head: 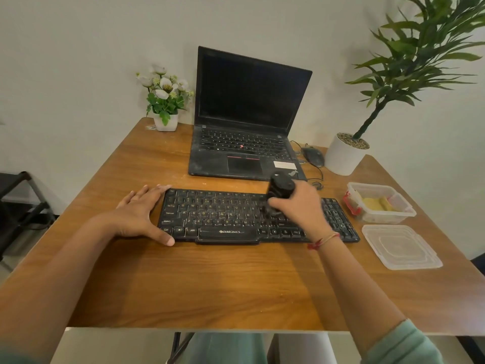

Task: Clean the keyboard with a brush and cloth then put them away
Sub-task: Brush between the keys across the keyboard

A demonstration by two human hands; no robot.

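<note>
Plainly, a brown wood-grain desk (236, 285) stood against a pale wall, with a dark rack (23, 200) on the floor to its left. A black Zebronics keyboard (228, 219) lay across the middle of the desk, its long axis running left to right, roughly level with the near edge, the space bar toward the person. The left hand (141, 214) rested flat with straight fingers on the desk at the keyboard's left end, the thumb touching its near left corner. The right hand (299, 206) gripped a black brush (279, 190), whose handle rose nearly upright and leaned slightly away, while the blurred bristles met the keys right of centre. An open laptop (249, 114) sat just behind the keyboard, a mouse (313, 156) beside it, a small flower pot (165, 122) at the far left corner and a potted plant (346, 156) at the far right. Near the keyboard's right end stood a clear plastic container (354, 203) holding yellow material (375, 203), too small to name surely, with its lid (401, 246) lying flat in front. A broad bare stretch of desk lay between the keyboard and the near edge.
</note>
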